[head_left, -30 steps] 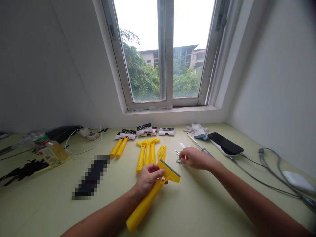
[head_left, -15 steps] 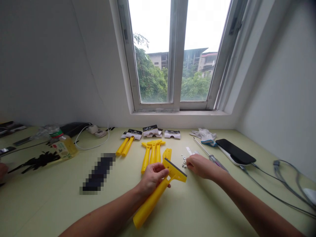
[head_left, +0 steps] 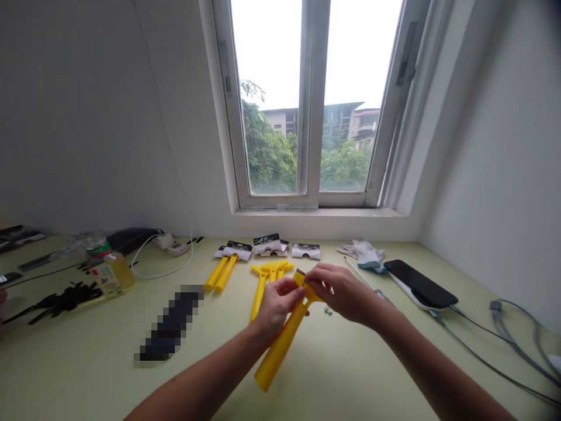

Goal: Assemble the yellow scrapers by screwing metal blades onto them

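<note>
My left hand (head_left: 275, 309) grips a yellow scraper (head_left: 280, 356) near its head, thumb on top, with the handle slanting down toward me. At the scraper's head, the fingers of my right hand (head_left: 344, 291) are pinched together and cover most of it. Whatever is between those fingertips is hidden. Small metal screws (head_left: 328, 310) lie on the table just below my right hand. Several more yellow scrapers (head_left: 258, 297) rest side by side behind my left hand, partly covered by it.
Two yellow handles (head_left: 225, 273) and black-and-white cards (head_left: 305, 251) lie toward the window. At right are a screwdriver (head_left: 360, 272), gloves (head_left: 363, 252) and a black phone (head_left: 421, 284) with cables. A bottle (head_left: 114, 275) stands at left. Part of another person's hand (head_left: 2, 296) shows at the left edge.
My right hand has come from the screws on the table to the scraper's head. The scraper has turned a little, its handle end shifting right. The view has tilted slightly up.
</note>
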`<control>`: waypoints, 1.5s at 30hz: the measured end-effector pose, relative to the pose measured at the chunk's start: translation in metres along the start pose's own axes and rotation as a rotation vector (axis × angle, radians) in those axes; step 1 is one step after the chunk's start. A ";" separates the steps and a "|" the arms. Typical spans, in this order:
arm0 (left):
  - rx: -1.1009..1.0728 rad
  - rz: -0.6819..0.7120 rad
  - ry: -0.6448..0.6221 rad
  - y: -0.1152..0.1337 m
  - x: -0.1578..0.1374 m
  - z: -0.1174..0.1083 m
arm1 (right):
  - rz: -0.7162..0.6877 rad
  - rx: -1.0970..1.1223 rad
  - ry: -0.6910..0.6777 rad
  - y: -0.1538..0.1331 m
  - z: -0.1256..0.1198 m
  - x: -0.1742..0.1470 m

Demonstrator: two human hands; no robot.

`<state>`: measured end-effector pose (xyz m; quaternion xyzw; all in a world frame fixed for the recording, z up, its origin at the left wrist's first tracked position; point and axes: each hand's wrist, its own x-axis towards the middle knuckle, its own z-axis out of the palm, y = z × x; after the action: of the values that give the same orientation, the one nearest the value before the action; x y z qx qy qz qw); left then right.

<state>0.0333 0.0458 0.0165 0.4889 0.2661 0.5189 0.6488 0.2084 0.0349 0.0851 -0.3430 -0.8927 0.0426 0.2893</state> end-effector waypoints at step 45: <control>0.029 0.000 0.096 0.016 -0.031 0.020 | 0.057 0.021 0.133 -0.014 0.016 -0.012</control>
<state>0.0340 0.0092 0.0342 0.4726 0.3043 0.5379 0.6282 0.1988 0.0178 0.0702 -0.3672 -0.8609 0.0375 0.3502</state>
